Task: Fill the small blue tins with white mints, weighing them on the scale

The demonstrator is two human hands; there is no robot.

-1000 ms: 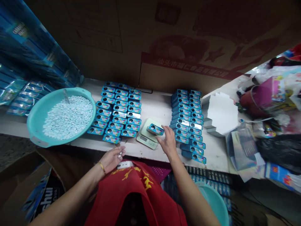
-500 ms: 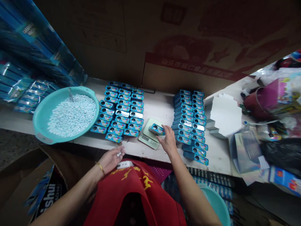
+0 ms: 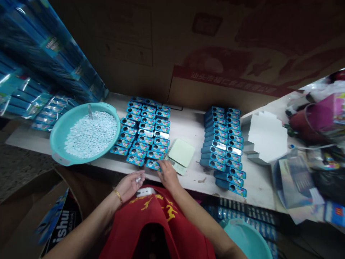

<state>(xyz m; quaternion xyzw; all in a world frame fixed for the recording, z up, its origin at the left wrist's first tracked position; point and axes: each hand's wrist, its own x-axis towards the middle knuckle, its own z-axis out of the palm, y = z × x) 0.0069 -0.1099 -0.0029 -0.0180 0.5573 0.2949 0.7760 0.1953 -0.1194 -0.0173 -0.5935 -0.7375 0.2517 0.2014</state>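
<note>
My right hand point(image 3: 168, 176) grips the right end of a blue mint tin point(image 3: 153, 165), which lies on the white table point(image 3: 188, 122) at the front of the left block of tins point(image 3: 141, 133). My left hand point(image 3: 130, 185) is cupped palm up, holding several white mints point(image 3: 138, 178). A small digital scale point(image 3: 179, 156) with a pale green top stands bare just right of my right hand. A teal basin point(image 3: 60, 144) full of white mints lies at the left, with a metal scoop point(image 3: 90, 112) in it.
A second block of blue tins point(image 3: 221, 144) stands right of the scale, next to a stack of white card point(image 3: 266, 136). A cardboard wall rises behind the table. Blue packs point(image 3: 45, 115) lie at the left, bags and packaging at the right, and a teal basin point(image 3: 245, 239) sits below the table.
My right hand has moved left off the scale, carrying the tin to the front of the left block. The scale's top is now bare. My left hand still cups the mints.
</note>
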